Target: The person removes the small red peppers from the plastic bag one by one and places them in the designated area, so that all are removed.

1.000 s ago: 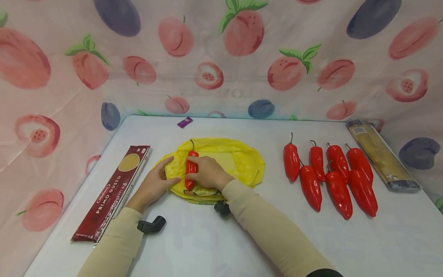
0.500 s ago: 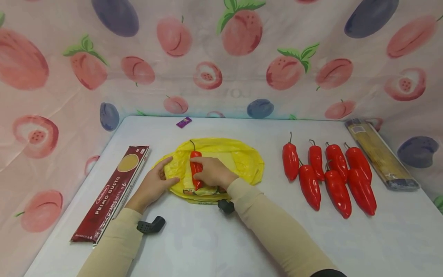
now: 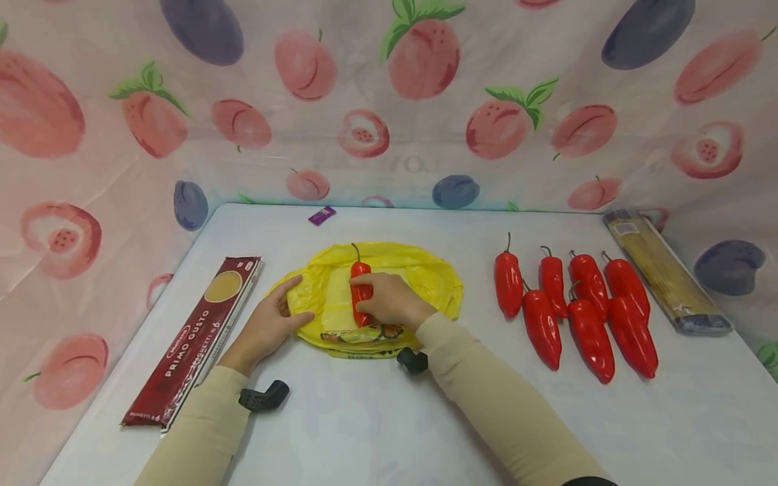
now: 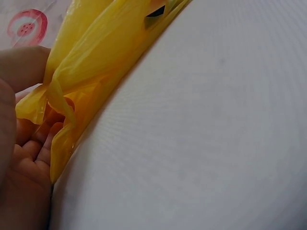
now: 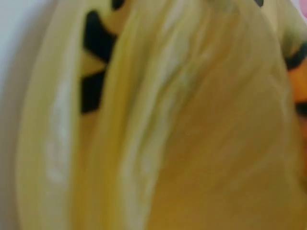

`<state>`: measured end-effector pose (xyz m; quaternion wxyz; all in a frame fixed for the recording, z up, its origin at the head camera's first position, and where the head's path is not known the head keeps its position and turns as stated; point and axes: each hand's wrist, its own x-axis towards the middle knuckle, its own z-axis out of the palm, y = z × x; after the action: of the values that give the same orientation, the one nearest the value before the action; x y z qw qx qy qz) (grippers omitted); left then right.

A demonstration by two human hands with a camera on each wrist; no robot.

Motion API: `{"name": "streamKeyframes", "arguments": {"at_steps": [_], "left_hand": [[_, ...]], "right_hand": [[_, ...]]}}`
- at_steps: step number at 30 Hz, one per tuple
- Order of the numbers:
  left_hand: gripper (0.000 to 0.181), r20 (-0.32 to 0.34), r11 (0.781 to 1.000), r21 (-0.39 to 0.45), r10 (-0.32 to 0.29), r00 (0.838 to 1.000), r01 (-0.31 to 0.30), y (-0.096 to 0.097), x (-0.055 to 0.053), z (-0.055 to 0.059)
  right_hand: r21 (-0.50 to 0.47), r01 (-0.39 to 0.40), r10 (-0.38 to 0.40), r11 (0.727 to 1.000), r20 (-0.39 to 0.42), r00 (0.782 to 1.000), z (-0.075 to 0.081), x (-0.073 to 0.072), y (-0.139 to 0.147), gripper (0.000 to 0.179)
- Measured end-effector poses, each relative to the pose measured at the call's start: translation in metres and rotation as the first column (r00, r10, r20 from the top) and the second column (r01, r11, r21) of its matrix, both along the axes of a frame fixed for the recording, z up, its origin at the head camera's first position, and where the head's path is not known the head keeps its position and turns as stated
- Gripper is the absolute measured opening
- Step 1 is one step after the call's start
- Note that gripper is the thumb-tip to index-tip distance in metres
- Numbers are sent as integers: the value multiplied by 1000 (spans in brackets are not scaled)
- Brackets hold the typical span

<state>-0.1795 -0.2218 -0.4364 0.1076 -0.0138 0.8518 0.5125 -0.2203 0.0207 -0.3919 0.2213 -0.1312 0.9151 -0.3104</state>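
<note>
My right hand (image 3: 392,297) holds a red pepper (image 3: 360,297) upright in the head view, its thin stem pointing away from me. The pepper is inside or over the opened mouth of a yellow plastic bag (image 3: 434,277), which lies spread on the table. At the bag's left edge my left hand (image 3: 267,327) grips the plastic. In the left wrist view the bag's crumpled edge (image 4: 62,105) passes between thumb and fingers. Only blurred yellow film with dark print, part of the bag (image 5: 216,143), fills the right wrist view; the right hand is hidden there.
Several red peppers (image 3: 586,331) lie grouped on the right, beside a clear pack of spaghetti (image 3: 668,273). A dark red spaghetti pack (image 3: 194,344) lies on the left. Near the back edge sits a small purple packet (image 3: 321,215). A fruit-print cloth (image 3: 273,162) hangs behind the white table.
The right hand has moved to the right over the bag, carrying the red pepper along. My left hand has stayed at the bag's left edge.
</note>
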Motion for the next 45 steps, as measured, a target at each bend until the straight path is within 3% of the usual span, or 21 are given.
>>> {"name": "streamKeyframes", "arguments": {"at_steps": [5, 21, 32, 45], "left_hand": [[82, -4, 1000, 3, -3, 1000, 3, 0, 1, 1], [81, -23, 1000, 19, -16, 1000, 16, 1, 0, -1], [81, -22, 1000, 15, -14, 1000, 14, 0, 1, -2], [82, -19, 1000, 4, -15, 1000, 16, -1, 0, -3]], "right_hand": [[-41, 3, -4, 999, -42, 999, 1, 0, 9, 52], [-166, 25, -48, 986, -139, 989, 27, 3, 32, 53], [-154, 59, -84, 986, -162, 983, 36, 7, 58, 53], [-102, 74, -94, 992, -212, 973, 36, 8, 92, 55]]}}
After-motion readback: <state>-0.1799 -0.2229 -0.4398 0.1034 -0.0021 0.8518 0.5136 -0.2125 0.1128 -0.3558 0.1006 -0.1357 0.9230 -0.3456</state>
